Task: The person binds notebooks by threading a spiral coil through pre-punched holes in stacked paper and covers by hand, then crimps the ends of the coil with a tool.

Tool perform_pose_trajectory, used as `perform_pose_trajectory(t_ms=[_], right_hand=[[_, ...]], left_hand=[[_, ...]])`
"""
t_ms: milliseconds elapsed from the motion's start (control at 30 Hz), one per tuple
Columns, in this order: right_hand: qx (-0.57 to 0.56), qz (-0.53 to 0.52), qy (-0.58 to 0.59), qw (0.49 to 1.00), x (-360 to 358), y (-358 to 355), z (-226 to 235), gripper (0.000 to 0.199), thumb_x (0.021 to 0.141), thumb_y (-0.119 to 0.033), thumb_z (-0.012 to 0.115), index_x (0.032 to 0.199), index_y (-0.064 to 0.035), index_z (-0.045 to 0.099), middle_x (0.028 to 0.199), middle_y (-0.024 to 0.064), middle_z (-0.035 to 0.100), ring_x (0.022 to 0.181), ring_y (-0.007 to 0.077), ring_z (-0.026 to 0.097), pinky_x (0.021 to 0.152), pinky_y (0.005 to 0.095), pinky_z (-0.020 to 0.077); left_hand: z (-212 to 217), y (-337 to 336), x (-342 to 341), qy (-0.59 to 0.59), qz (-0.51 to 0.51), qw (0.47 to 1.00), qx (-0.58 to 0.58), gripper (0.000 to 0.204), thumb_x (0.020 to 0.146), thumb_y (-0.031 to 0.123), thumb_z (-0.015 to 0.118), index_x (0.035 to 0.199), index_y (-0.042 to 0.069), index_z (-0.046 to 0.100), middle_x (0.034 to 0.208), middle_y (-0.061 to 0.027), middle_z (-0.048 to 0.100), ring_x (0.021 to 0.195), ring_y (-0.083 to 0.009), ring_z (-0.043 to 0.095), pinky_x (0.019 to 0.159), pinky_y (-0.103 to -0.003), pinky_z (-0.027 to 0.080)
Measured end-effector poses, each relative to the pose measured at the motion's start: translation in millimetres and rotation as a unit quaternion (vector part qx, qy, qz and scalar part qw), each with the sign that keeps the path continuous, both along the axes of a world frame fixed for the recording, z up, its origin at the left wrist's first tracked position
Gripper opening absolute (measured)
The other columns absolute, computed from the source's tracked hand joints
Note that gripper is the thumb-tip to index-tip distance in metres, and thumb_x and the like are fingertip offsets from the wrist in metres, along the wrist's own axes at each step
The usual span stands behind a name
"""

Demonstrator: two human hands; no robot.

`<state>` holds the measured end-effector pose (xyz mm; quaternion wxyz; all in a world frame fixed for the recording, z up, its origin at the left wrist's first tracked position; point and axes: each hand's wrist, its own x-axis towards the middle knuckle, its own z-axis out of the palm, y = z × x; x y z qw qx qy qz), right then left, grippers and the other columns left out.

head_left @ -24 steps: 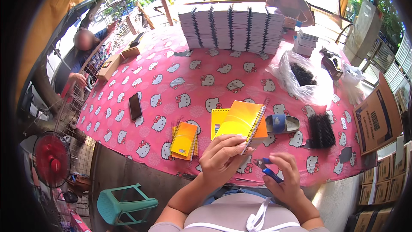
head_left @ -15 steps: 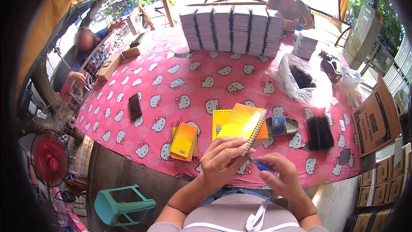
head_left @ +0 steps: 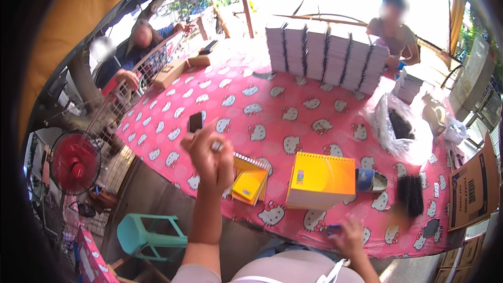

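Note:
My left hand (head_left: 209,160) is raised, its fingers curled round one end of the coil of a yellow-orange spiral notebook (head_left: 246,161). That notebook reaches over a small pile of spiral notebooks (head_left: 248,186), and the hand partly covers it. Low on the right, my right hand (head_left: 352,238) is blurred, with blue-handled pliers (head_left: 334,229) at its fingers. Between the hands stands a thick yellow-orange stack of memo pads (head_left: 320,178), with punched holes along its far edge. A blue slipper (head_left: 371,180) touches or nearly touches the stack's right side.
Black spiral coils (head_left: 409,195) lie at the right, near an open plastic bag (head_left: 401,128) and a cardboard box (head_left: 474,188). Tall stacks of bound pages (head_left: 325,55) line the far side. A phone (head_left: 195,122) lies left; other people sit beyond the table (head_left: 272,118).
My left hand has carried the notebook leftward to the small pile. My right hand has moved away from the notebook, down and slightly right. The view has turned, uncovering the thick stack.

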<state>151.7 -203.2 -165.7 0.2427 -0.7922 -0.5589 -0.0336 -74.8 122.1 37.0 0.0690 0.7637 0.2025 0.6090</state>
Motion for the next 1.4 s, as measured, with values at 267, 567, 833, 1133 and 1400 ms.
perform_pose_trajectory(t_ms=[267,567,833,1133,1400], right_hand=[[-0.029,-0.349,-0.030,0.936,160,3,-16,0.030,0.080,-0.021,0.073,0.093,0.0017,0.058,0.095,0.0197,0.060,0.101,0.0384,0.057,0.085,0.0466,0.0474],[-0.102,-0.343,0.079,0.930,188,-5,7,0.018,0.082,-0.012,0.068,0.092,-0.0001,0.060,0.100,0.0199,0.061,0.091,0.0369,0.062,0.077,0.0440,0.0492],[0.144,-0.097,0.194,0.965,127,62,115,0.029,0.078,0.008,0.061,0.106,0.0014,0.062,0.100,0.0157,0.061,0.081,0.0275,0.064,0.073,0.0347,0.0507],[0.260,0.061,0.211,0.940,58,76,209,0.024,0.078,0.002,0.071,0.102,-0.0021,0.070,0.091,0.0094,0.066,0.077,0.0145,0.065,0.067,0.0268,0.0521],[0.194,0.106,0.246,0.944,63,92,223,0.021,0.083,-0.002,0.068,0.105,-0.0023,0.070,0.084,0.0079,0.068,0.074,0.0131,0.065,0.065,0.0252,0.0512]], left_hand=[[-190,48,19,0.633,0.017,0.764,-0.122,0.066,0.093,0.040,0.039,0.153,0.018,0.020,0.161,-0.0042,0.009,0.149,-0.0282,0.004,0.103,-0.075,-0.013],[-134,65,27,0.491,-0.043,0.849,-0.192,0.055,0.095,0.029,0.046,0.146,0.016,0.033,0.153,-0.0118,0.028,0.142,-0.0316,0.024,0.108,-0.068,0.010],[20,-29,152,0.559,-0.292,0.718,-0.295,0.030,0.088,0.021,0.065,0.110,0.001,0.068,0.111,-0.0175,0.066,0.100,-0.0288,0.066,0.087,-0.036,0.050],[44,-66,113,0.315,-0.297,0.894,-0.119,0.016,0.075,0.008,0.076,0.090,0.004,0.073,0.081,-0.0095,0.071,0.081,-0.0252,0.068,0.073,-0.034,0.052],[32,-70,116,0.255,-0.263,0.928,-0.067,0.014,0.079,0.018,0.075,0.089,0.008,0.073,0.078,-0.0062,0.070,0.071,-0.0209,0.066,0.075,-0.034,0.046]])
